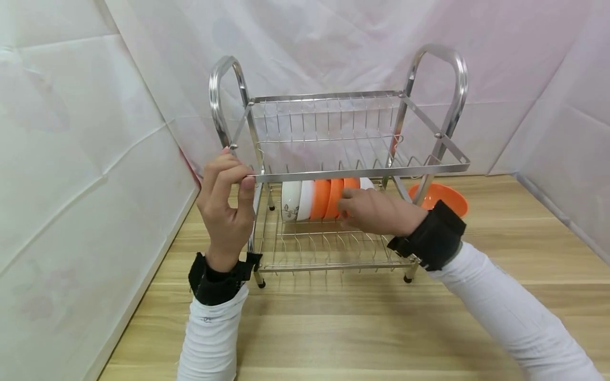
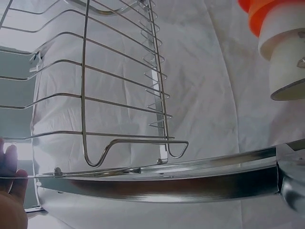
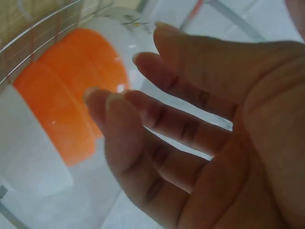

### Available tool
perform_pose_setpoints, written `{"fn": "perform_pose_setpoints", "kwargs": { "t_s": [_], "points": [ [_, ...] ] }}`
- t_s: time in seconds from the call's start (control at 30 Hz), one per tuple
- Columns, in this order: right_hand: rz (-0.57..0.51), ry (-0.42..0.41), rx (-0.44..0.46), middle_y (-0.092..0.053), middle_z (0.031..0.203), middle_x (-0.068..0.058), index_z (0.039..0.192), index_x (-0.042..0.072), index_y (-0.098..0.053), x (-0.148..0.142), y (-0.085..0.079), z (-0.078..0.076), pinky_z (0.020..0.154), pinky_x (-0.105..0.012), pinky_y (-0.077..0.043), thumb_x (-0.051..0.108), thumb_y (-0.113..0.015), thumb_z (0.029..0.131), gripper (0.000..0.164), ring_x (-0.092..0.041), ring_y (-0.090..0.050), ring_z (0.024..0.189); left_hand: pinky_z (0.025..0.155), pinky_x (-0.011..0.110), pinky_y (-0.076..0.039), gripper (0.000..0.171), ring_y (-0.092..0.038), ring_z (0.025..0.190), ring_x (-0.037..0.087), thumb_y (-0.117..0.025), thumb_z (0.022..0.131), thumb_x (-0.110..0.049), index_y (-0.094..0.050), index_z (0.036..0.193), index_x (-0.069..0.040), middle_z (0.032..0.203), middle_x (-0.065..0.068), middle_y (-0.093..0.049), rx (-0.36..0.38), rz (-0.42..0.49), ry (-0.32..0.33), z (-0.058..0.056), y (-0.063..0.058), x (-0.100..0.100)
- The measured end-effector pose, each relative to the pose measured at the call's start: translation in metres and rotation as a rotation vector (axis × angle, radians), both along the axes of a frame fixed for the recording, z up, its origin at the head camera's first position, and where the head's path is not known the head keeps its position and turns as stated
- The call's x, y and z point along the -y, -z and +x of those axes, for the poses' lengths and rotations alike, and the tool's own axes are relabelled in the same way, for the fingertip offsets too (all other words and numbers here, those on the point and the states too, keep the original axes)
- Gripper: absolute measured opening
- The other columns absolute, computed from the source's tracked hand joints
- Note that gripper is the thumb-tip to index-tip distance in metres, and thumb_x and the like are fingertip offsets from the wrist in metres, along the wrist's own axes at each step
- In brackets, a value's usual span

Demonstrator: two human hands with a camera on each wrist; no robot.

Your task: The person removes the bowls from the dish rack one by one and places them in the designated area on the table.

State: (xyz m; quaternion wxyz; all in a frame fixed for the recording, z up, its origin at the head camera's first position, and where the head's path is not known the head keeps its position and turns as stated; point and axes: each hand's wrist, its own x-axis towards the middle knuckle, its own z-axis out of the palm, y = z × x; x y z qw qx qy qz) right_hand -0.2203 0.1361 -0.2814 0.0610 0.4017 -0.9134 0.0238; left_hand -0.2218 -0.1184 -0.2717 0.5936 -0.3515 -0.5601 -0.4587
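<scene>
Can read no text, brand or number, with only a tiny, illegible dark mark (image 1: 206, 319) on the white fabric left sleeve (image 1: 211, 341).

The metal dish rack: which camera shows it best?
The head view: the rack shows nearly whole, both tiers included. The left wrist view shows only some wires and bars up close; the right wrist view, just a few near the edges.

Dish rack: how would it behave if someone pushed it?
The two-tier dish rack would probably stay stiff, since its frame is shiny metal. Pushed near the top, it might rock, as it stands tall on small dark feet. The bowls could clatter, because they stand on edge, side by side, in the lower tier.
</scene>
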Motion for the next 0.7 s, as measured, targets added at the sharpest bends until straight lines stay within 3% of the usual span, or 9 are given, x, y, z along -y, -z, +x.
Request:
{"fn": "perform_pose_setpoints", "kwargs": {
  "t_s": [0.23,0.37,0.7],
  "points": [
    [0.186,0.072,-0.251,-0.045,0.073,-0.008,0.079,0.001,-0.06,-0.001,0.006,-0.014,0.04,-0.028,-0.039,-0.011,-0.064,0.083,0.014,-0.019,-0.042,0.047,0.097,0.052,-0.04,0.041,-0.052,0.076,0.034,-0.056,0.098,-0.032,-0.059,0.078,0.003,0.077,0.018,-0.052,-0.004,0.002,0.002,-0.001,0.001,-0.002],
    [0.258,0.102,-0.347,-0.048,0.075,-0.011,0.079,0.0,-0.063,-0.002,0.008,-0.018,0.04,-0.029,-0.042,-0.012,-0.063,0.083,0.013,-0.018,-0.042,0.046,0.096,0.051,-0.041,0.042,-0.051,0.075,0.034,-0.056,0.098,-0.033,-0.058,0.077,0.003,0.076,0.018,-0.051,-0.003,0.012,-0.004,-0.001,0.0,-0.002],
    [0.31,0.115,-0.43,-0.05,0.07,-0.01,0.067,0.003,-0.064,-0.004,0.018,-0.031,0.039,-0.031,-0.044,-0.012,-0.062,0.083,0.022,-0.019,-0.047,0.047,0.093,0.046,-0.045,0.047,-0.041,0.066,0.031,-0.054,0.098,-0.037,-0.056,0.075,0.004,0.07,0.015,-0.044,-0.01,0.041,-0.041,-0.004,0.001,-0.003]
  ]
}}
